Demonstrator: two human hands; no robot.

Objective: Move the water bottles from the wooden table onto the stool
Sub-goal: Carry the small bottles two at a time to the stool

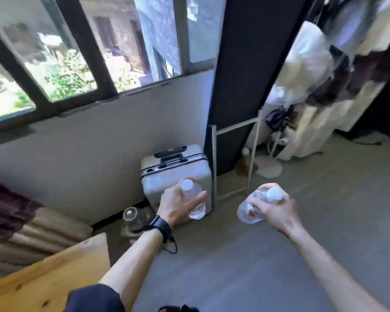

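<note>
Fingers (198, 199) of the left hand (176, 207) were wrapped around a clear water bottle (193, 199) with a white cap, which was held upright in the air in front of a silver suitcase (167, 179). A dark smartwatch (160, 227) was worn on the left wrist. Fingers of the right hand (277, 210) were closed over the neck of a second water bottle (251, 210), also clear and white-capped, which was tilted with its base pointing left and downward; a red mark was seen on its label. Both bottles were carried above the grey floor (245, 255), well apart from each other. A corner of the wooden tabletop (43, 273) was visible at lower left, clear of both hands. The suitcase was stood against the white wall below a dark-framed window (77, 64). A round glass jar (131, 218) was set on the floor just left of the suitcase. A white metal rack (234, 154) and hanging clothes (324, 86) were seen at right. Much of the scene was blurred.
</note>
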